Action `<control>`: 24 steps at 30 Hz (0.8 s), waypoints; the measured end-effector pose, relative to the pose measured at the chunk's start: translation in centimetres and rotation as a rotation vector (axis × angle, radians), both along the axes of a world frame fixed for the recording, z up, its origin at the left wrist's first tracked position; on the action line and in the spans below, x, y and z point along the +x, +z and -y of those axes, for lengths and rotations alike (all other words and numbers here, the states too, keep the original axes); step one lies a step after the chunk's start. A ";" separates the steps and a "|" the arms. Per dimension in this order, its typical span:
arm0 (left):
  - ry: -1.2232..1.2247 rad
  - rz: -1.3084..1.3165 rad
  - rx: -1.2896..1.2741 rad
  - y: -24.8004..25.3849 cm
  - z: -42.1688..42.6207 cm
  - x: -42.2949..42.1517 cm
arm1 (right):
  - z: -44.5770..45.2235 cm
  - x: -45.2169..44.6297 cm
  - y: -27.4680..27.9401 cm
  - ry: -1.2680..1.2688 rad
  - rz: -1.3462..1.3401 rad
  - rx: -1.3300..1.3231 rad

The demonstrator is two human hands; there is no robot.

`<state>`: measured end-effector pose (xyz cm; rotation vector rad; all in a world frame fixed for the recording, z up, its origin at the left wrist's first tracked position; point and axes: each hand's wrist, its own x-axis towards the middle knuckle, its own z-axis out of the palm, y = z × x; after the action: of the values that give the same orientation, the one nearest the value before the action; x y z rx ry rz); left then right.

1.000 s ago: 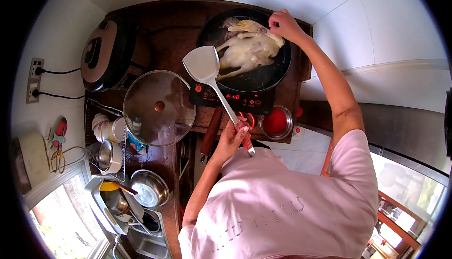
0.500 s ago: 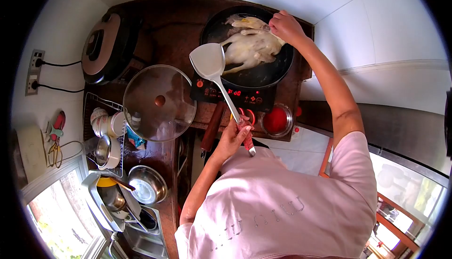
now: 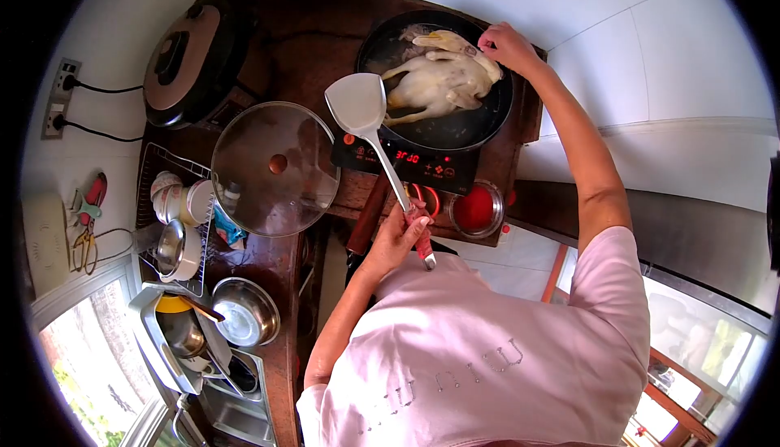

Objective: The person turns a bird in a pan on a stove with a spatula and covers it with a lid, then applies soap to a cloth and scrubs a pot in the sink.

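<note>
My left hand (image 3: 398,240) is closed around the red-patterned handle of a metal spatula (image 3: 357,104), its broad pale blade raised near the pan's front left edge. A whole plucked bird (image 3: 443,83), pale and wet-looking, lies in a wide black pan (image 3: 390,140) with some liquid around it. Over the pan's far right rim is my right hand (image 3: 509,47), its fingers pinched together close to the bird's right end. Whether anything is between those fingertips, I cannot make out. Beneath the pan, an induction cooker (image 3: 418,167) shows lit red digits.
A glass lid (image 3: 276,167) rests left of the cooker. In front are a bowl of red contents (image 3: 476,208) and the pan's wooden handle (image 3: 370,213). Farther left stand a rice cooker (image 3: 183,65), a dish rack (image 3: 150,203), a steel bowl (image 3: 245,311) and a sink (image 3: 240,410).
My right hand has drawn slightly back from the bird, toward the pan's rim. My left hand keeps the spatula in nearly the same pose. The whole view has shifted a little.
</note>
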<state>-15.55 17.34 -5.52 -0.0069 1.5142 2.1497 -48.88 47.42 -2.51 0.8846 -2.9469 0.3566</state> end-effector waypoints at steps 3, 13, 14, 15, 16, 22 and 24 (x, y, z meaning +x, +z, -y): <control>0.005 -0.012 -0.002 -0.3 0.0 0.0 | 0.2 -0.2 0.1 0.052 -0.003 0.025; 0.002 -0.045 -0.006 -1.0 0.1 0.0 | 0.4 -1.0 0.1 0.129 0.008 0.063; -0.006 -0.042 -0.009 -0.8 0.1 0.0 | 0.5 -1.1 -0.1 0.154 -0.012 0.047; -0.015 -0.038 -0.012 -0.5 0.2 -0.1 | 0.5 -1.1 -0.3 0.177 -0.032 0.031; -0.025 -0.035 -0.015 -0.3 0.2 -0.1 | 0.5 -1.1 -0.5 0.178 -0.037 0.011; -0.010 -0.018 0.008 -0.8 0.2 0.1 | 0.3 -1.0 -0.9 0.123 -0.006 -0.071; -0.007 -0.024 0.005 -1.1 0.3 0.2 | 0.1 -0.5 -0.2 -0.012 0.139 -0.154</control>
<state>-15.34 17.06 -6.58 0.0259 1.5203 2.1553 -49.41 47.33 -2.72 0.8560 -2.9956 0.6601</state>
